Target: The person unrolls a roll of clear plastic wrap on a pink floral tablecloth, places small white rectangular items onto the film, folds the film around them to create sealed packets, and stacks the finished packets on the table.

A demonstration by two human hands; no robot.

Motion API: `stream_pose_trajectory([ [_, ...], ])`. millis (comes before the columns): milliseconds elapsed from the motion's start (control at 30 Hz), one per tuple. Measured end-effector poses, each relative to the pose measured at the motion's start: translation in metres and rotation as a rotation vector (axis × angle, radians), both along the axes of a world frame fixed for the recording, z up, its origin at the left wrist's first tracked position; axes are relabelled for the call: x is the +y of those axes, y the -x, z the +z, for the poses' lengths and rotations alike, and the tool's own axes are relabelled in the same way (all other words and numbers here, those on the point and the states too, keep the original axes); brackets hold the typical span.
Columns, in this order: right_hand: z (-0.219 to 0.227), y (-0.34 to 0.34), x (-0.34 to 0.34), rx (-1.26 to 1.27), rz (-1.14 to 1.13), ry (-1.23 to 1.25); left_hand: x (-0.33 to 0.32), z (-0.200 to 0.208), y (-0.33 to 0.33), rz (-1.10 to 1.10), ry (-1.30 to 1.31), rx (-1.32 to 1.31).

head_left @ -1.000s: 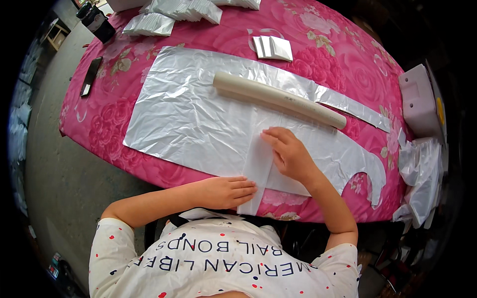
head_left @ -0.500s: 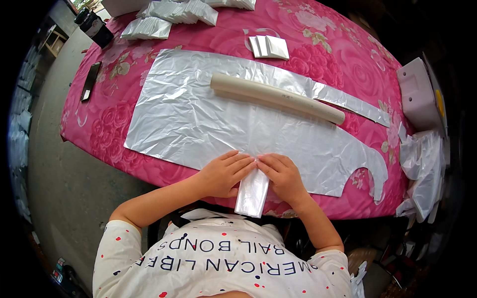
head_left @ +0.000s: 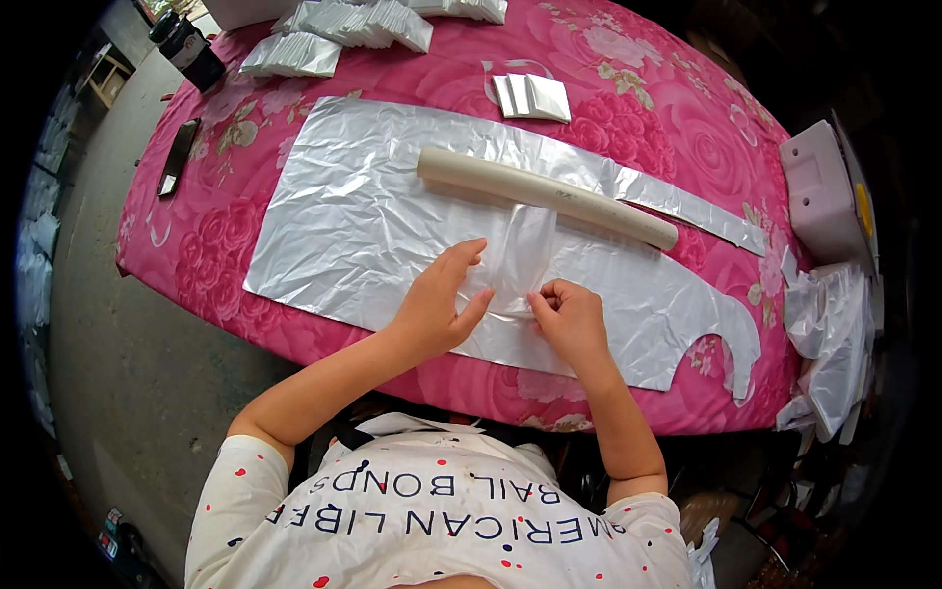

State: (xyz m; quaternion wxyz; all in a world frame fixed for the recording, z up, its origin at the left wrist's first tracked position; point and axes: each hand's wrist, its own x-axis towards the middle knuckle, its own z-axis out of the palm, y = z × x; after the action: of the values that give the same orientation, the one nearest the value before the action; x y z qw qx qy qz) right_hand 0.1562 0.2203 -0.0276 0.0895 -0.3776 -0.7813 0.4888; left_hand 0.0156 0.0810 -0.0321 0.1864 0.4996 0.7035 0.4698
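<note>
A narrow folded plastic film piece (head_left: pixel 526 245) lies on a wide stack of flat silvery plastic bags (head_left: pixel 339 211), its far end close to a beige tube. The near edge of that piece is pinched between the thumb and fingers of my right hand (head_left: pixel 573 322). My left hand (head_left: pixel 437 299) is spread beside it on the left, thumb and fingers apart, holding nothing. Across the far part of the stack rests the long beige tube (head_left: pixel 545 194). At the right, the stack ends in a curved cut-out.
Folded white packets (head_left: pixel 531 96) lie beyond the tube, with more packet piles (head_left: pixel 339 34) at the far left. A dark bottle (head_left: pixel 186 51) and a phone (head_left: pixel 179 157) sit near the left edge. On the right are a pale box (head_left: pixel 829 187) and clear bags (head_left: pixel 834 334).
The folded film piece, which hung toward me over the near edge, now lies on the stack toward the tube. My hands have separated; the left has opened and moved away from the film.
</note>
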Motion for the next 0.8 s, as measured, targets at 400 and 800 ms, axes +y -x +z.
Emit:
stream_pose_trajectory([
  [400,0.004,0.0,0.001,-0.132,0.049,-0.081,0.001,-0.022,-0.035,-0.264,0.306,0.623],
  [800,-0.01,-0.001,0.038,0.158,0.659,-0.826,0.017,-0.016,-0.021,-0.117,0.144,0.653],
])
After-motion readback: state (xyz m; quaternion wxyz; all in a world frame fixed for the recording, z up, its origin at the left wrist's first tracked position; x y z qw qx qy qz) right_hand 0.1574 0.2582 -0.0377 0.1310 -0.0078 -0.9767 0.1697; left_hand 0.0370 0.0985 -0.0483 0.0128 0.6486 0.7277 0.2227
